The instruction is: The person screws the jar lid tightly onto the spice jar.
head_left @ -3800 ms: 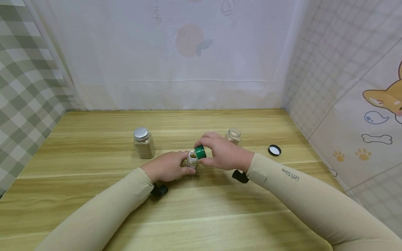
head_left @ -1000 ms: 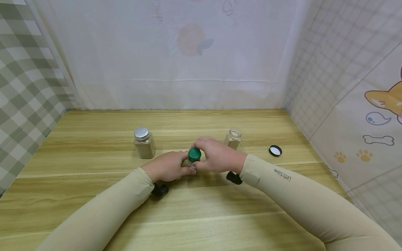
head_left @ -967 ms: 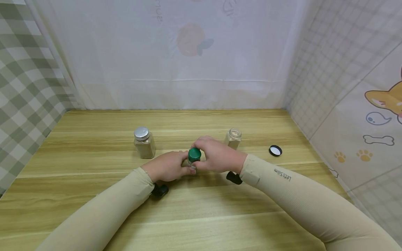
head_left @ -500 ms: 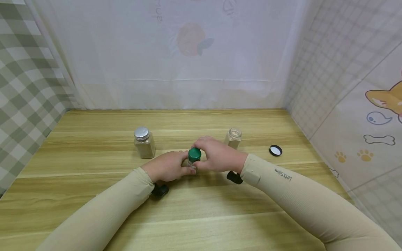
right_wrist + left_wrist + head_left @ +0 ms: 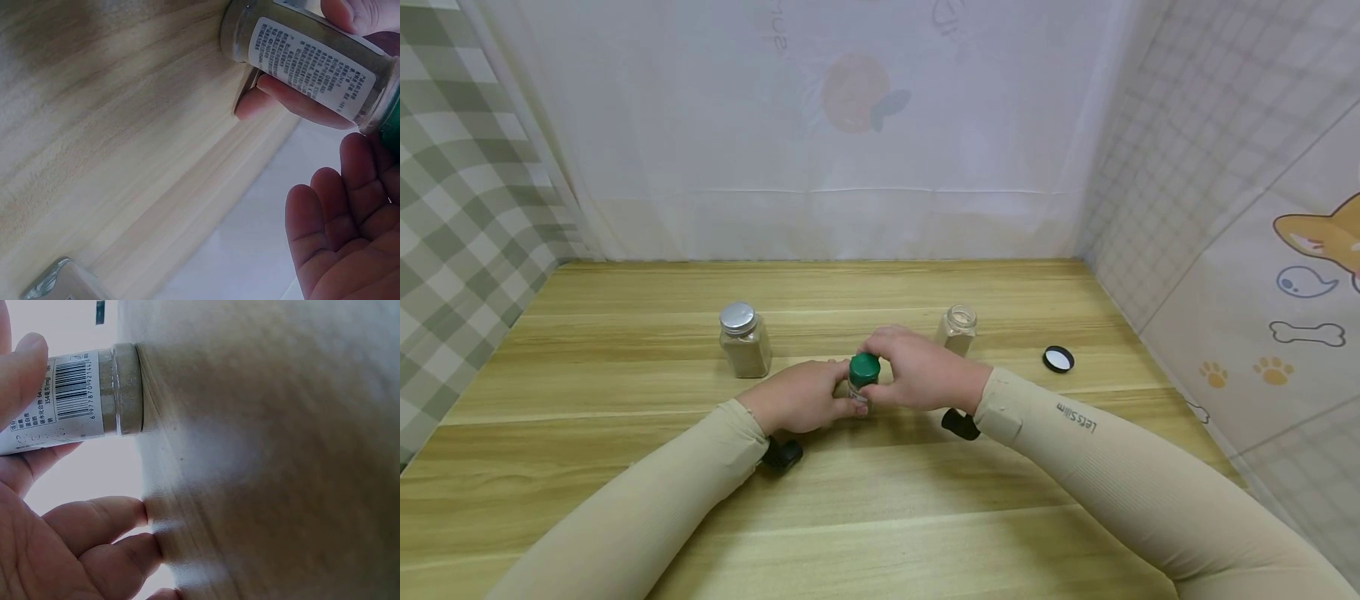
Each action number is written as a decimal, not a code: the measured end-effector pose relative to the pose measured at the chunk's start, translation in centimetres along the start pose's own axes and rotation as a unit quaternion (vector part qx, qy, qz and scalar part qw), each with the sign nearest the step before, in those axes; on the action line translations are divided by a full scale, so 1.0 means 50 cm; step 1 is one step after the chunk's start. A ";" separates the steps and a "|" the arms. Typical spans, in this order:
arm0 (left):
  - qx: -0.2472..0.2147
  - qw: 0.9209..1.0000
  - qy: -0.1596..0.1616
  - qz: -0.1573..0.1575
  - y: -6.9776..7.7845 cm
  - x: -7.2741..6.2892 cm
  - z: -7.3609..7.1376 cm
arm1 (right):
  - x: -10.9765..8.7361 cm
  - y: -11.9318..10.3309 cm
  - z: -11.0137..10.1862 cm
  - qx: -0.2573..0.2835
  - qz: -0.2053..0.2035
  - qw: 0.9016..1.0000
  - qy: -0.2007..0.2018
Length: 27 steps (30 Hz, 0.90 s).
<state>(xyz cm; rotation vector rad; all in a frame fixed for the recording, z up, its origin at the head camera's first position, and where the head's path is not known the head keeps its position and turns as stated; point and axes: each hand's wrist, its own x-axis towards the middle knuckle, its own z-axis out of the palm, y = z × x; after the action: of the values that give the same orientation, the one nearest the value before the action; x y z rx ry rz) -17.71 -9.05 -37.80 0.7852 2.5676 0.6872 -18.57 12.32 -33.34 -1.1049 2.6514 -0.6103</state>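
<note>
A small glass spice jar point(image 5: 312, 65) with a white printed label stands on the table between both hands. My left hand point(image 5: 799, 397) grips its body, thumb on the near side; the barcode side of the label shows in the left wrist view. On the jar's mouth sits a green cap point(image 5: 865, 368), pinched between thumb and fingers of my right hand point(image 5: 917, 371). The right hand's other fingers point(image 5: 306, 219) lie loosely bent beside the jar. Brownish powder fills the jar's lower part.
A square jar with a silver lid point(image 5: 746, 342) and tan powder stands at the left. Behind the right hand is a lidless jar point(image 5: 957, 330) of powder. A black lid point(image 5: 1058, 359) lies upside down to the right on the wooden table point(image 5: 880, 517).
Since the earliest frame, my right hand has brought the green cap left onto the jar's mouth, which was uncovered then. Over the last second both hands have hardly moved.
</note>
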 end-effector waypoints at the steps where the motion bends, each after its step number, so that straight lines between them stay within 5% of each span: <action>1: 0.000 1.000 0.000 0.000 0.000 0.000 0.000 | 0.000 0.000 0.000 0.000 0.001 1.000 -0.001; 27: -0.001 1.000 -0.001 0.007 -0.001 0.002 -0.001 | 0.002 -0.002 -0.006 -0.004 -0.003 1.000 -0.012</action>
<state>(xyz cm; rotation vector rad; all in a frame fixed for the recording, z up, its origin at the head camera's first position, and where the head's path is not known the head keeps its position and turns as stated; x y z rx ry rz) -17.83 -9.05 -37.84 0.8035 2.5622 0.6925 -18.67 12.30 -33.05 -1.1165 2.6332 -0.5846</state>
